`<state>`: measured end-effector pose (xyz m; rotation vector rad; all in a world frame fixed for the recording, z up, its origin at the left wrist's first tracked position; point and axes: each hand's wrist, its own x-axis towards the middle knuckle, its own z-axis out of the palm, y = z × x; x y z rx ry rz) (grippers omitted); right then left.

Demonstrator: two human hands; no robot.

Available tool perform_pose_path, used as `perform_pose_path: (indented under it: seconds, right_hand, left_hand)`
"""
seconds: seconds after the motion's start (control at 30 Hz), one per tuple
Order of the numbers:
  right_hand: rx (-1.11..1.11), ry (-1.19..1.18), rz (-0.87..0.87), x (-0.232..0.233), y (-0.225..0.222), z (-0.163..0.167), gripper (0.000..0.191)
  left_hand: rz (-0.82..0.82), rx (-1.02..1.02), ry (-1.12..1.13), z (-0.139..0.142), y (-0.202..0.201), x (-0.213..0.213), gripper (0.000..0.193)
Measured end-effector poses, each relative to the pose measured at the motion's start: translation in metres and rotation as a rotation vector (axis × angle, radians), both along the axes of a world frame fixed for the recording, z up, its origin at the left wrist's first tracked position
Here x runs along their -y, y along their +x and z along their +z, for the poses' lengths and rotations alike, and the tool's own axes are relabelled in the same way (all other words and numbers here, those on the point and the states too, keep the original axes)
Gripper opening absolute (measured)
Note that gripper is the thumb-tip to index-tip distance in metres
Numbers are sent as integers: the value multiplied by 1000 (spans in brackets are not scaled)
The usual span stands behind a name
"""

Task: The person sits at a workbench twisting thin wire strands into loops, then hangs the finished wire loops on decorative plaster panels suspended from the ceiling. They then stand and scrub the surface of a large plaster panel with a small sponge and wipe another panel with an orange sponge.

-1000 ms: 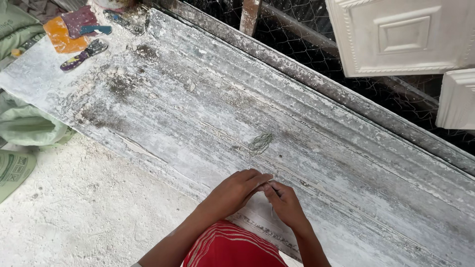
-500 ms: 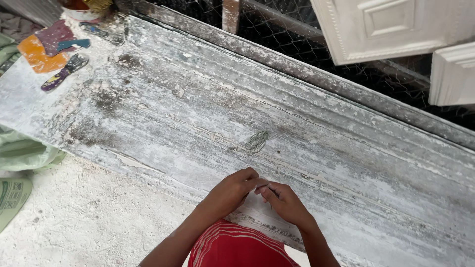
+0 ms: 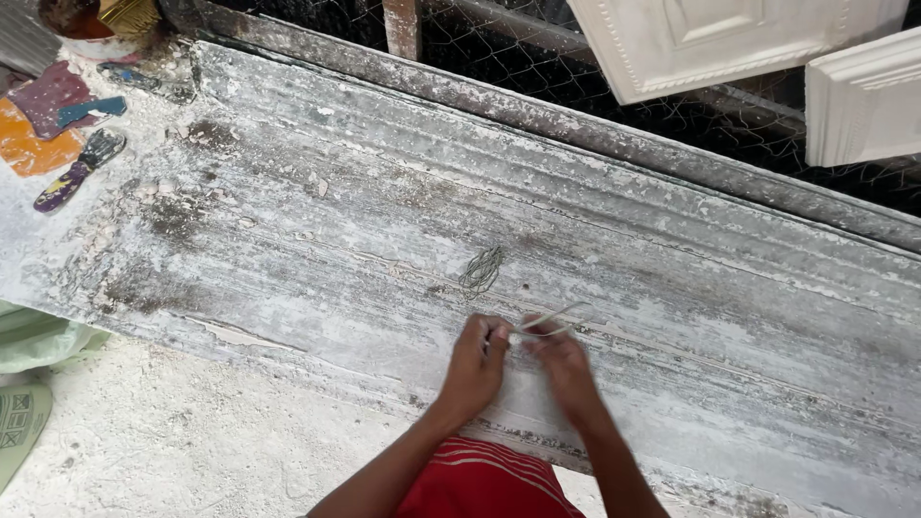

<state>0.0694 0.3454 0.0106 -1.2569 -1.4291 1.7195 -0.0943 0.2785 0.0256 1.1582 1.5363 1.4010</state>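
Plaster-caked and grey, the long ribbed counter (image 3: 672, 288) runs diagonally across the head view, with wire mesh (image 3: 537, 67) behind it on the far side of the hands.

Left hand (image 3: 477, 362) and right hand (image 3: 564, 364) sit close together at the near edge of the counter, directly in front of the red garment (image 3: 484, 484). Both are closed in a pinch on a thin pale strand (image 3: 549, 318), wire or fibre, I cannot tell which. Its free ends poke up and to the right, just beyond the right hand's fingertips.

A small loose tangle of similar strand (image 3: 482, 270) lies on the counter just beyond the left hand, apart from both hands and untouched.

Progress, as I judge it: the strand is picked up and held between both hands, and the work on it looks mid-way, since the ends are still splayed and not yet laid on the counter. I see no finished piece set down near the hands. The tangle beyond remains to be dealt with, if it belongs to the same work.

Far to the left of the hands: a brush (image 3: 79, 170) with a paint-stained handle, coloured scraps (image 3: 43, 115), a pot (image 3: 91, 24). Beyond the hands and to the right, white moulded panels (image 3: 729, 38) lean over the mesh.
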Motion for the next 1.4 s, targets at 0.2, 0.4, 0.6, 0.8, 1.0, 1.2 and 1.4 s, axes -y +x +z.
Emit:
perform_pose_path:
  seconds: [0.2,0.4,0.6,0.8,1.0,1.2,1.4]
  right_hand:
    - [-78,164,-18,26,-23,-6,43]
    - [-118,183,-56,9,-10,-22,41]
    - [-90,130,-71,-4,3,-26,39]
    - [-48,75,-17,-11,9,-14,36]
    - [-87,-65,319,-24,29,-7,28]
    - [33,-14,762,-32,53,-17,15]
    - [65,-17,863,-31,59,-11,18]
  left_hand:
    - [10,256,-119,-11,22,0,22]
    - [-94,-125,33,2,7,4,15]
    - [-202,-443,141,18,-3,0,11]
    - [-175,-644,387,35,-13,-3,18]
    - [-379,-762,632,49,-26,-6,16]
    - [-570,-828,857,57,-27,-5,7]
    - [-611,-820,830,58,-25,-2,8]
